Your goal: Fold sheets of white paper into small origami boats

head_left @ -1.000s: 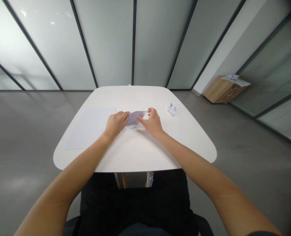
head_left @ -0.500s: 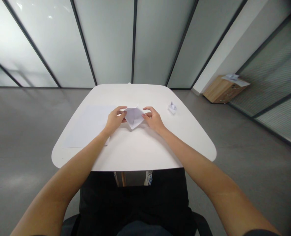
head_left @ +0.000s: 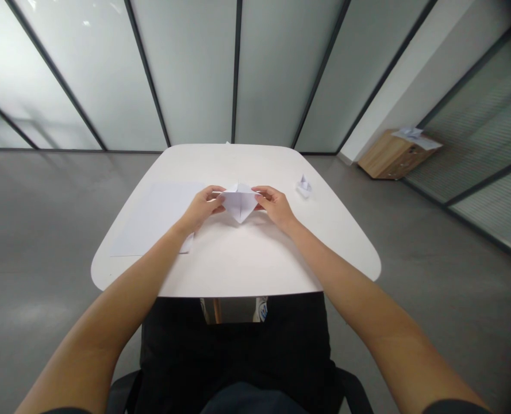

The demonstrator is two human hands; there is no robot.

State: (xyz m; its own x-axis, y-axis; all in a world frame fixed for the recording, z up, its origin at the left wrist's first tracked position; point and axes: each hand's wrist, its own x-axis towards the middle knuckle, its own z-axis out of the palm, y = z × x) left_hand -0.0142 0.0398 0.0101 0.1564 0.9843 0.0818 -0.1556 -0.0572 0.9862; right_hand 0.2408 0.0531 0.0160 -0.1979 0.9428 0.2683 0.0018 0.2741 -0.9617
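Observation:
A piece of folded white paper [head_left: 240, 206] is held up over the middle of the table, its lower tip pointing toward me. My left hand [head_left: 206, 206] pinches its left corner between thumb and fingers. On the opposite corner, my right hand [head_left: 276, 206] grips the paper in the same way. A crease runs down the middle of the near face, and a small flap stands up behind the top edge. The paper's far side is hidden from me.
White sheets [head_left: 152, 221] lie on the left of the white table [head_left: 246, 270], partly under my left forearm. A small folded paper boat [head_left: 304, 187] stands at the right. Beyond, a wooden cabinet [head_left: 393, 154] carries more paper [head_left: 412, 135] on top.
My right hand has shifted slightly to the right and closed on the paper's right corner. The paper now sits more level and spread wider, with its top edge straighter.

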